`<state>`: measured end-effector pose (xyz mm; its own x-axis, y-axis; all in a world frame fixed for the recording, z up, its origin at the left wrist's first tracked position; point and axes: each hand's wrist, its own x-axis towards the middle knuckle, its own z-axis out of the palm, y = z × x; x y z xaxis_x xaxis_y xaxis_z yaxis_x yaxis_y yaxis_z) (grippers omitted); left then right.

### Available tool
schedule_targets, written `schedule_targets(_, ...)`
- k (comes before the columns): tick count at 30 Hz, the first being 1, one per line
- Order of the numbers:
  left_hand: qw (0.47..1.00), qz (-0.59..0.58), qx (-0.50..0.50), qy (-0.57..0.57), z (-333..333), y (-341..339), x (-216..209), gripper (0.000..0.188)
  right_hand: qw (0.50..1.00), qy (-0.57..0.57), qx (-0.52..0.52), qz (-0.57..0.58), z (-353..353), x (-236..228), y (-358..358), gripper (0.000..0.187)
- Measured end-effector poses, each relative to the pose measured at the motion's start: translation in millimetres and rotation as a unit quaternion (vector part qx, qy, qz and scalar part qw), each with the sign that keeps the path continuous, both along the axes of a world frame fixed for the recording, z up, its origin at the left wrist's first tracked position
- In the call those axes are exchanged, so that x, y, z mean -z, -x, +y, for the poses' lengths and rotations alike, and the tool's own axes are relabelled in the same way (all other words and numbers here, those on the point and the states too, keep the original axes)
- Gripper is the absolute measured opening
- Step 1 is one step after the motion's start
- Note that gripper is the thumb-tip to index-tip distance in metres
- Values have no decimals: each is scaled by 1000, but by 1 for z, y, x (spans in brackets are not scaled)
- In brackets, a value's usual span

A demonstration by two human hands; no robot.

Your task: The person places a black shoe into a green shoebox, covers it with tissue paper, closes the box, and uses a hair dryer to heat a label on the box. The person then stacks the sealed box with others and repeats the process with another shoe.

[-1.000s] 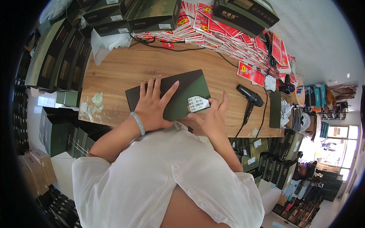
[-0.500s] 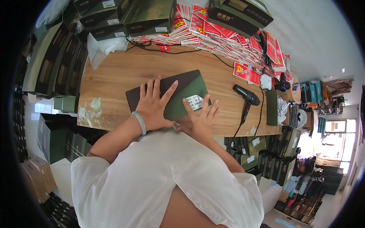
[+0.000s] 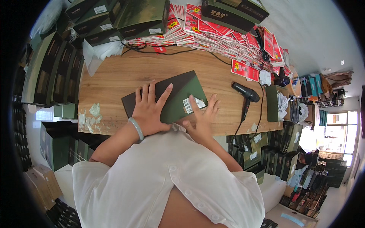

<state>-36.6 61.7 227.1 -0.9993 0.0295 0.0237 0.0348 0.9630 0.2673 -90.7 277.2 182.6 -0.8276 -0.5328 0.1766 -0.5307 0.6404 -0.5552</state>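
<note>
Hands both flat on a dark green box (image 3: 178, 95) lying on the wooden desk (image 3: 114, 83). Left hand (image 3: 149, 110) spread wide, fingers fanned, palm pressing the box's left half; pale bangle (image 3: 136, 128) on that wrist. Right hand (image 3: 201, 116) open too, fingers splayed, its fingertips on or just beside a small white label (image 3: 193, 104) at the box's right near corner; grasping nothing, only pressing. Box sits directly under and between the two hands, tilted a little against the desk edge. Right of the right hand, near but apart: black hair dryer (image 3: 246, 93) lying on its side, cord trailing off the near edge. Beyond the dryer, further right, a green open carton (image 3: 272, 102) with white paper in it. Far side of the desk, well beyond both hands: heap of red printed cards (image 3: 228, 38), and dark green boxes (image 3: 144, 17) stacked above them. Left of the left hand, torn white scraps (image 3: 91, 116) stuck to the desk surface. White paper bundle (image 3: 99, 53) at the far left corner. Person's white buttoned shirt (image 3: 152, 182) fills the near field
</note>
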Motion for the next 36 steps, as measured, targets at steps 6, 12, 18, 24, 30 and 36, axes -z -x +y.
schedule_targets(6,1000,5,-11,4,-1,0,-2,126,989,-146,-13,33,-8,-16,-1,82)
schedule_targets(12,1000,0,-15,2,-7,4,-2,127,986,-151,-33,63,-14,-17,3,85)
schedule_targets(18,999,24,-9,-19,-3,5,1,125,984,-146,-77,72,-16,-7,6,83)
schedule_targets(24,999,26,-5,-20,0,1,4,123,995,-87,-50,25,-7,-7,6,80)
schedule_targets(30,1000,16,-8,-19,0,2,-1,124,996,-76,-27,24,-2,-2,8,80)
schedule_targets(36,1000,11,-17,-1,2,3,-4,124,986,-142,-41,76,-5,-5,7,82)
